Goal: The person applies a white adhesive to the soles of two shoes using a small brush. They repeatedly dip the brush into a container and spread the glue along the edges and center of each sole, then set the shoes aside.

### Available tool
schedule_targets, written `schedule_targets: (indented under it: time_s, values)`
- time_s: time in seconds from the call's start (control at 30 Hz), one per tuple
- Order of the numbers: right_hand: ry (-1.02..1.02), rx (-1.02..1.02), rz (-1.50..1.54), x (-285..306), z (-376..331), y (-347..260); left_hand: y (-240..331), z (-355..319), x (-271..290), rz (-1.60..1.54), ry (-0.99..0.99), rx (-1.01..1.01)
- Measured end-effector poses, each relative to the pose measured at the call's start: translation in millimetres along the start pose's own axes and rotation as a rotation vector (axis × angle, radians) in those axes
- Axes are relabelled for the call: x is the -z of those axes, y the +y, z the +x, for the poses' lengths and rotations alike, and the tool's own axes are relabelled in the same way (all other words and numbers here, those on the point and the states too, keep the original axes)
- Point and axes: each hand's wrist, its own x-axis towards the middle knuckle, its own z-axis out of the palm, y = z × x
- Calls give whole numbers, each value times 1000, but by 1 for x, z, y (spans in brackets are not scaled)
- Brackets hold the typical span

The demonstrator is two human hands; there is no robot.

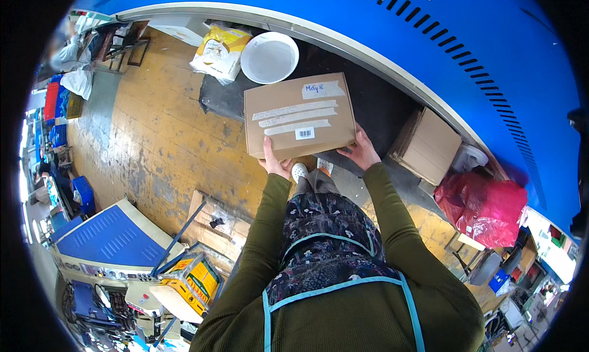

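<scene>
A flat brown cardboard box [299,116] is held out in front of me, with strips of tape, some handwriting and a barcode label on its upper face. At its near left corner my left hand [275,161] grips the edge, thumb on top and fingers underneath. My right hand [363,151] holds the near right corner from the side, its fingers partly hidden below. Just past the box's far side, a white round bowl [269,57] sits on a black surface [334,61].
Beside the bowl lies a yellow and white plastic bag [221,53]. To the right are an open carton [429,145] and a red plastic sack [481,208]. A blue machine [454,27] spans the far side. A blue-topped machine [110,240] stands at left on worn yellow flooring [165,125].
</scene>
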Motion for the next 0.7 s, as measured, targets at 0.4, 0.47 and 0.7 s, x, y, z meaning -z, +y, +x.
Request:
schedule_targets:
  time_s: [0.4,0.47,0.7]
  values:
    - [4,351,-189,-40,0,20,21,-28,-30,39,-130,198]
    - [15,247,-203,-39,2,25,23,-33,-35,95,-164,187]
    - [65,409,-285,-41,24,58,27,-46,-38,104,-138,196]
